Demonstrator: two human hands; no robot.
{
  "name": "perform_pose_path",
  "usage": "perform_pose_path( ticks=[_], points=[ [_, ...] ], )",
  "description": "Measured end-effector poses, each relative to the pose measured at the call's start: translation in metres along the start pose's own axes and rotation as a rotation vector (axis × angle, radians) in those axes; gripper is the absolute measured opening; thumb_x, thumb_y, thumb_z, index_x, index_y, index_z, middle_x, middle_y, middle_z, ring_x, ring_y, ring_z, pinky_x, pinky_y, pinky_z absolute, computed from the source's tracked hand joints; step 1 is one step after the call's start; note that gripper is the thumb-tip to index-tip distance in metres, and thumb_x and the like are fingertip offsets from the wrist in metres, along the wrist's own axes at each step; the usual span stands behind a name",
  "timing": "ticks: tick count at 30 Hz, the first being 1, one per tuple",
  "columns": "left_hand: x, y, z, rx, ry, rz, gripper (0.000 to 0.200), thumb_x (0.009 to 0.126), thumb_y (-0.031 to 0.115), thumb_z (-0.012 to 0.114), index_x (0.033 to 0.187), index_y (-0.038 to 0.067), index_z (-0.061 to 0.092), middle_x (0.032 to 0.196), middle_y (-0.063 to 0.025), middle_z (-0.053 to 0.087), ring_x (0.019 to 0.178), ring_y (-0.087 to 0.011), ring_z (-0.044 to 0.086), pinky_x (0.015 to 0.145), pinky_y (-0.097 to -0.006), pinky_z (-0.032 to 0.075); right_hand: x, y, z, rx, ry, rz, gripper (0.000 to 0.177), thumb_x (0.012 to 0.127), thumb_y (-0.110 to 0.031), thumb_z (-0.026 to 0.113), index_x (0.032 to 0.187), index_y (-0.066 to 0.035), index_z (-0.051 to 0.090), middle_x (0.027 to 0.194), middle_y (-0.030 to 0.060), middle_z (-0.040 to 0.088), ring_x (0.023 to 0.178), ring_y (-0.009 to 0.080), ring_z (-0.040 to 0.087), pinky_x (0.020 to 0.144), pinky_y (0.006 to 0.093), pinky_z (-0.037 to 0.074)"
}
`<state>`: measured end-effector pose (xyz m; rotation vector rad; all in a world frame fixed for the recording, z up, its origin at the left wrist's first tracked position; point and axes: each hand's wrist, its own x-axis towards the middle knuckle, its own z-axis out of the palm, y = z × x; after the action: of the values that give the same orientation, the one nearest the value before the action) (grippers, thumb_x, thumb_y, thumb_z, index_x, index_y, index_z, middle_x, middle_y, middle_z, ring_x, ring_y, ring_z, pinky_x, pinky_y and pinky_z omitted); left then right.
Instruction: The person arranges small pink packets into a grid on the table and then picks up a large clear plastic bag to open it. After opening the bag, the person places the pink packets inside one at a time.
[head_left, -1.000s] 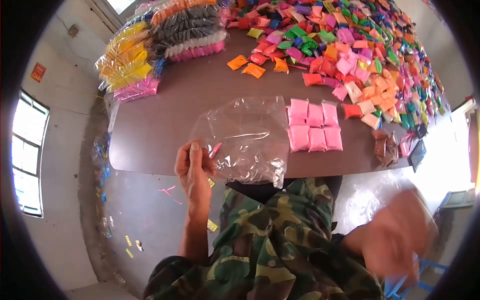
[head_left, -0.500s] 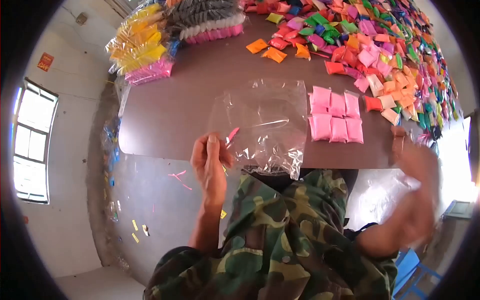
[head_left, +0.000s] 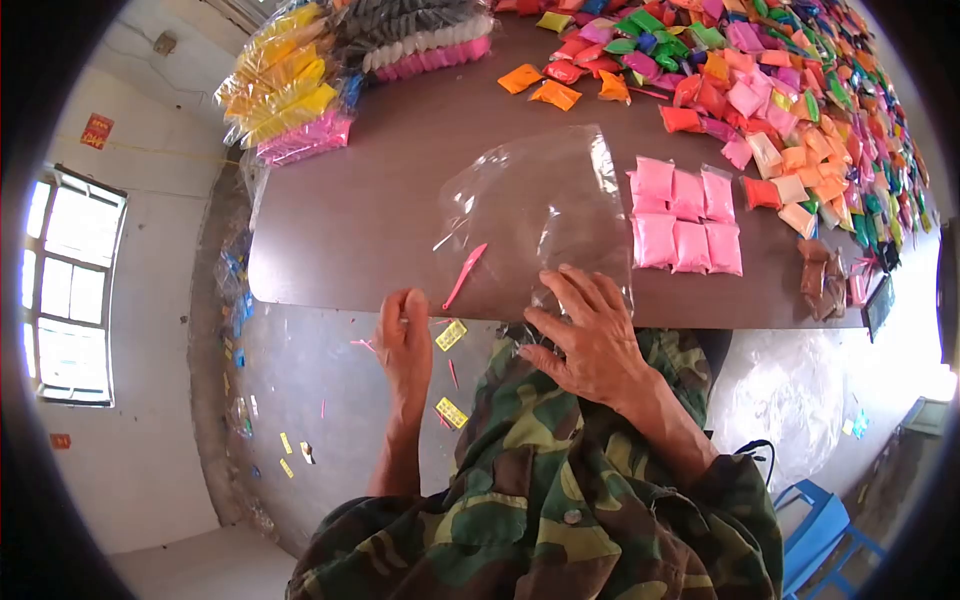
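- The clear plastic bag [head_left: 520, 190] lies on the brown surface [head_left: 350, 230], its near end at the edge closest to the person.
- The right hand [head_left: 595, 340] is over that near end, fingers spread and thumb apart; a light touch would suit such thin film, which may crease or slip.
- The left hand [head_left: 405, 340] is curled beside the surface's edge; whether it grips anything, I cannot tell.
- Keeping the film flat and parting its layers gently would be good handling.
- A pink plastic knife [head_left: 464, 275] lies by the bag's left side, perhaps under the film; the glare makes that unsure.
- Pink packets [head_left: 655, 240] sit in two rows just right of the bag.
- Yellow labels [head_left: 451, 334] on the floor and a red wall notice [head_left: 96, 131] carry print too small to read.
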<state>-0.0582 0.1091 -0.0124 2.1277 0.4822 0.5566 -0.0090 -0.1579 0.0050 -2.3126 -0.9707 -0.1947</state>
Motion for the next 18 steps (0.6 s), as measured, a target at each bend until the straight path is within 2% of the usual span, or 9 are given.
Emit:
perform_pose_path(
  ticks=[1, 2, 5, 8, 11, 12, 14, 18],
  points=[
    [0.005, -0.002, 0.001, 0.122, 0.019, 0.134, 0.018, 0.105, 0.016, 0.068, 0.116, 0.002, 0.072, 0.093, -0.0074, 0.073, 0.079, -0.0134, 0.068, 0.070, -0.0309, 0.055, 0.000, 0.000, 0.000, 0.024, -0.003, -0.018, 0.046, 0.091, -0.044, 0.080, 0.120, -0.008, 0.078, 0.149, 0.0201, 0.057, 0.141, 0.0399, 0.051, 0.115, 0.0581, 0.039],
    [0.010, -0.005, 0.004, 0.174, -0.015, 0.217, 0.014, 0.097, 0.014, 0.075, 0.108, 0.004, 0.074, 0.095, -0.0107, 0.071, 0.082, -0.0259, 0.069, 0.071, -0.0387, 0.055, 0.001, 0.000, 0.000, 0.046, -0.004, -0.036, 0.046, 0.091, -0.043, 0.080, 0.120, -0.008, 0.078, 0.149, 0.0201, 0.057, 0.141, 0.0400, 0.052, 0.115, 0.0576, 0.040],
    [0.014, 0.000, 0.007, 0.386, -0.091, 0.377, 0.015, 0.093, 0.012, 0.078, 0.106, 0.005, 0.076, 0.097, -0.0101, 0.071, 0.088, -0.0308, 0.070, 0.078, -0.0430, 0.056, 0.003, 0.000, -0.004, 0.116, 0.006, -0.041, 0.042, 0.091, -0.039, 0.080, 0.118, -0.007, 0.078, 0.149, 0.0203, 0.057, 0.140, 0.0402, 0.052, 0.114, 0.0561, 0.042],
    [0.018, 0.014, 0.007, 0.343, -0.167, 0.317, 0.013, 0.091, 0.010, 0.078, 0.103, 0.006, 0.077, 0.097, -0.0098, 0.070, 0.091, -0.0325, 0.069, 0.082, -0.0446, 0.055, 0.009, 0.001, -0.010, 0.200, 0.037, 0.030, 0.040, 0.092, -0.035, 0.079, 0.121, -0.007, 0.077, 0.148, 0.0200, 0.057, 0.139, 0.0404, 0.053, 0.110, 0.0555, 0.046],
    [0.024, 0.008, 0.009, 0.451, -0.171, 0.450, 0.015, 0.092, 0.006, 0.074, 0.106, 0.007, 0.077, 0.099, -0.0091, 0.069, 0.095, -0.0315, 0.069, 0.081, -0.0448, 0.055, 0.019, 0.003, -0.019, 0.251, 0.059, 0.145, 0.043, 0.092, -0.031, 0.079, 0.127, -0.007, 0.073, 0.149, 0.0186, 0.056, 0.138, 0.0402, 0.053, 0.107, 0.0568, 0.049],
    [0.026, 0.007, 0.008, 0.487, -0.150, 0.482, 0.016, 0.093, 0.004, 0.073, 0.107, 0.008, 0.077, 0.097, -0.0093, 0.069, 0.091, -0.0319, 0.070, 0.079, -0.0445, 0.056, 0.023, 0.005, -0.021, 0.262, 0.064, 0.188, 0.045, 0.092, -0.030, 0.079, 0.130, -0.007, 0.072, 0.150, 0.0180, 0.056, 0.138, 0.0400, 0.053, 0.107, 0.0574, 0.049],
    [0.030, 0.003, 0.003, 0.561, -0.114, 0.545, 0.019, 0.094, 0.001, 0.070, 0.109, 0.009, 0.079, 0.094, -0.0098, 0.069, 0.083, -0.0325, 0.071, 0.074, -0.0440, 0.056, 0.030, 0.011, -0.020, 0.108, 0.074, 0.162, 0.049, 0.090, -0.029, 0.081, 0.133, -0.008, 0.070, 0.151, 0.0163, 0.056, 0.140, 0.0385, 0.052, 0.107, 0.0557, 0.050],
    [0.029, 0.005, -0.004, 0.627, -0.094, 0.544, 0.019, 0.094, 0.004, 0.070, 0.110, 0.010, 0.078, 0.094, -0.0084, 0.069, 0.084, -0.0324, 0.071, 0.075, -0.0446, 0.056, 0.035, 0.023, -0.006, -0.083, 0.029, 0.195, 0.058, 0.084, -0.028, 0.086, 0.136, -0.009, 0.068, 0.151, 0.0126, 0.055, 0.143, 0.0351, 0.049, 0.105, 0.0508, 0.053]
  ],
)
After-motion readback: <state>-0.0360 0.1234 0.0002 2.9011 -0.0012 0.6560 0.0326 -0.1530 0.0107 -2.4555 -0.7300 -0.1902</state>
